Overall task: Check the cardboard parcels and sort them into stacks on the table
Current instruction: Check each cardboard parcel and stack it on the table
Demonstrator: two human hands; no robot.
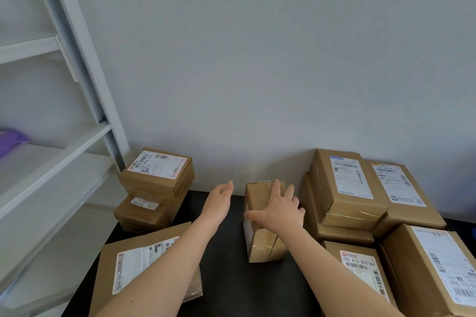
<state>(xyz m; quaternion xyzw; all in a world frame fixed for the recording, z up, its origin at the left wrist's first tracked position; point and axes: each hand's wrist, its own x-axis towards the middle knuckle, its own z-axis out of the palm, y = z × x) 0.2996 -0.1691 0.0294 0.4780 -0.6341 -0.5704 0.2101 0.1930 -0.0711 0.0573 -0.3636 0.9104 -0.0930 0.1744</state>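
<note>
Right hand (279, 210) spreads flat atop a taped parcel (262, 247) on the black table (226, 278); left hand (219, 201) hovers open beside it.

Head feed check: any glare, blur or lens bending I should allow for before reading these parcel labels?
Head view: soft, even light, no hard shadows; the wide lens tilts the white shelf frame at left; slight sheen on the taped middle parcel under the right hand; label print is mostly too soft to read, except the large code on the near-right parcel.
</note>
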